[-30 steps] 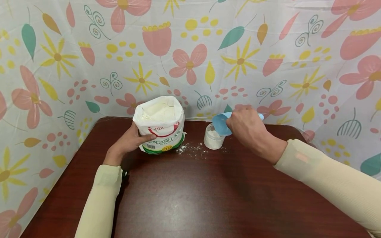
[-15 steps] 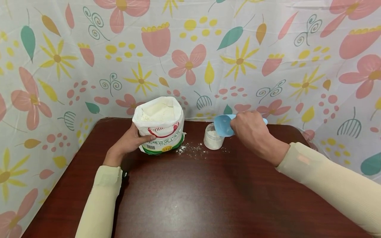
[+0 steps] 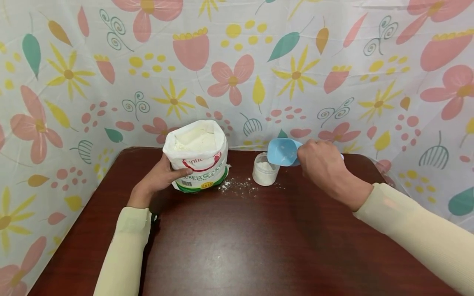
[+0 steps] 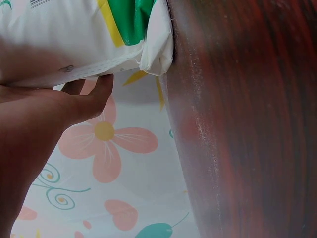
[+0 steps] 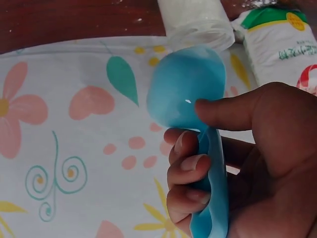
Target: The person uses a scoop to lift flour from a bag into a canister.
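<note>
A white flour bag (image 3: pixel 201 164) with green and red print stands with its top open, white powder inside. My left hand (image 3: pixel 159 176) grips its left side, thumb across the front; in the left wrist view the fingers (image 4: pixel 101 94) reach behind the bag. My right hand (image 3: pixel 324 170) holds a blue scoop (image 3: pixel 282 151) by its handle, fingers curled round it and thumb near the bowl, as the right wrist view shows. The tilted scoop is at the right rim of a clear jar (image 3: pixel 265 174) partly filled with white powder. A little powder clings inside the scoop.
Spilled white powder (image 3: pixel 238 185) is scattered on the dark brown table (image 3: pixel 237 246) between the bag and the jar. A flower-printed curtain (image 3: pixel 229 49) hangs close behind the table's back edge and along its sides.
My right hand has moved the scoop to the right and turned it, so its inside now shows and it covers less of the jar. The left hand stays on the flour bag.
</note>
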Demonstrator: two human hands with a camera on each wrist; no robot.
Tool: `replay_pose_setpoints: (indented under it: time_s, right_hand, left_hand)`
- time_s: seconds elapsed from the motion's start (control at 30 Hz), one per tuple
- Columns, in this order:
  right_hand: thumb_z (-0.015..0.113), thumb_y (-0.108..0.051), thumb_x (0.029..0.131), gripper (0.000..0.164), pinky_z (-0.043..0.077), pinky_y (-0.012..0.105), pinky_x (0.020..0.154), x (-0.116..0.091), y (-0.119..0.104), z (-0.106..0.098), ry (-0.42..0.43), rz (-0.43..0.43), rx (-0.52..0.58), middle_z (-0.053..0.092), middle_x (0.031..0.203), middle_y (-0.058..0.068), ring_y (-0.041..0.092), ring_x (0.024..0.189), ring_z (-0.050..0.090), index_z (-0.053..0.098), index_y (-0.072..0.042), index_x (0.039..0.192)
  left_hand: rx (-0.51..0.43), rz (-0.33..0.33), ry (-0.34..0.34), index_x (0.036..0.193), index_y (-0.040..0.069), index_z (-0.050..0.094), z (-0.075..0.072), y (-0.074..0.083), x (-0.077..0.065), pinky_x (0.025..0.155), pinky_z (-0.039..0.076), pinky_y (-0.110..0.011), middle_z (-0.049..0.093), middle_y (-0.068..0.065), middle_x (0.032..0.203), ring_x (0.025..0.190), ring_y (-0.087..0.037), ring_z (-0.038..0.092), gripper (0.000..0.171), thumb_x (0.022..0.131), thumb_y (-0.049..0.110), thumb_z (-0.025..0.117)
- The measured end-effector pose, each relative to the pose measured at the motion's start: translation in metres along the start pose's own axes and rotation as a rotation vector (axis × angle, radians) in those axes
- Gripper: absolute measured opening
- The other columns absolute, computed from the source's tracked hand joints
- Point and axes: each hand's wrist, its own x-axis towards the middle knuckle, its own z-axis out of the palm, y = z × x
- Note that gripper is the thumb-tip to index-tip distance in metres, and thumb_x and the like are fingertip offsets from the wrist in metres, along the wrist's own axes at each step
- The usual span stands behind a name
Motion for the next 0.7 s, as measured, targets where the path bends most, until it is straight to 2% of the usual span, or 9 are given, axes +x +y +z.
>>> replay_pose_setpoints:
  time_s: [0.27,0.4,0.5,0.6,0.7]
  right_hand:
    - [0.067,-0.002,0.089,0.035,0.043,0.037,0.040,-0.012,0.009,0.005,0.013,0.089,0.180,0.045,0.050,0.005,0.022,0.043,0.050,0.048,-0.010,0.060]
    - [0.068,-0.010,0.094,0.033,0.043,0.039,0.042,-0.021,0.014,0.012,0.020,0.089,0.248,0.045,0.052,0.005,0.022,0.044,0.051,0.048,-0.009,0.067]
    - [0.065,-0.009,0.095,0.030,0.045,0.043,0.045,-0.028,0.018,0.019,0.048,0.098,0.304,0.046,0.054,0.005,0.024,0.047,0.052,0.047,-0.009,0.071]
    - [0.063,-0.009,0.096,0.030,0.044,0.044,0.049,-0.034,0.020,0.026,0.086,0.130,0.362,0.043,0.057,0.004,0.025,0.051,0.050,0.044,-0.010,0.072]
    - [0.064,-0.009,0.097,0.032,0.040,0.040,0.050,-0.039,0.020,0.033,0.102,0.185,0.429,0.038,0.057,0.003,0.023,0.051,0.044,0.045,-0.010,0.071]
  left_hand:
    - [-0.006,0.002,-0.006,0.167,0.035,0.009,0.001,0.001,0.001,0.114,0.041,-0.063,0.049,0.000,0.154,0.137,-0.027,0.054,0.112,0.090,0.000,0.082]
    - [-0.004,0.003,-0.005,0.166,0.035,0.010,0.001,0.000,0.001,0.114,0.041,-0.062,0.050,-0.001,0.153,0.137,-0.026,0.054,0.111,0.091,0.000,0.082]
    - [-0.003,0.001,-0.009,0.166,0.034,0.010,0.001,-0.001,0.000,0.114,0.040,-0.063,0.049,-0.001,0.153,0.138,-0.026,0.053,0.110,0.091,0.000,0.082]
    - [-0.005,0.005,-0.010,0.167,0.033,0.010,0.001,-0.001,0.000,0.114,0.039,-0.064,0.047,-0.001,0.155,0.139,-0.027,0.051,0.110,0.090,-0.001,0.082]
    - [-0.009,0.007,-0.007,0.167,0.034,0.011,0.001,-0.001,0.000,0.114,0.039,-0.066,0.046,-0.001,0.155,0.139,-0.027,0.051,0.111,0.089,-0.001,0.082]
